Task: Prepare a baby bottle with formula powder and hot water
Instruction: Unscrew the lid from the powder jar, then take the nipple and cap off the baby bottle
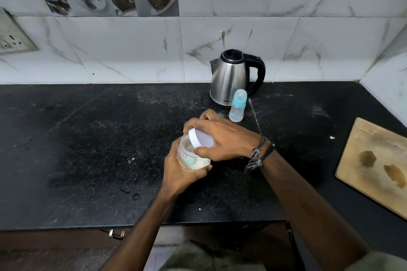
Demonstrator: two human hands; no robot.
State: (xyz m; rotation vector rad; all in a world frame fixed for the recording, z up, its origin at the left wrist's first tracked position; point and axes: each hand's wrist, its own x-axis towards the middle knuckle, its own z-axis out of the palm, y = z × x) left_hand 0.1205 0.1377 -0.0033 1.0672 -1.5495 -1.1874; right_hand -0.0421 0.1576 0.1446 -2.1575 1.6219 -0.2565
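A clear jar point(191, 156) with white powder in it is held above the black bench point(88, 149), tilted toward the left. It is gripped from below by the left hand point(180, 174), whose fingers are curled round its lower wall. A pale blue thing, perhaps a scoop, is seen through the jar wall; what it is cannot be told. The white lid point(201, 138) sits on the jar mouth and is gripped at its rim by the right hand point(222, 136), thumb at the near edge and fingers curled over the far edge. Whether the lid is screwed on or loose cannot be told. A dark band point(258, 154) is worn on the right wrist.

Beyond the hands, a bottle point(237, 105) with a clear cap and blue collar stands upright on the bench. Just behind it stands a steel kettle point(231, 77) with a black handle turned to the right, near the tiled wall point(132, 50). The kettle base is partly hidden by the bottle. A wooden board point(374, 160) with two brown stains lies at the right edge of the bench, well apart from the jar. A socket plate point(13, 37) is fixed to the wall at far left. White specks are scattered over the bench.
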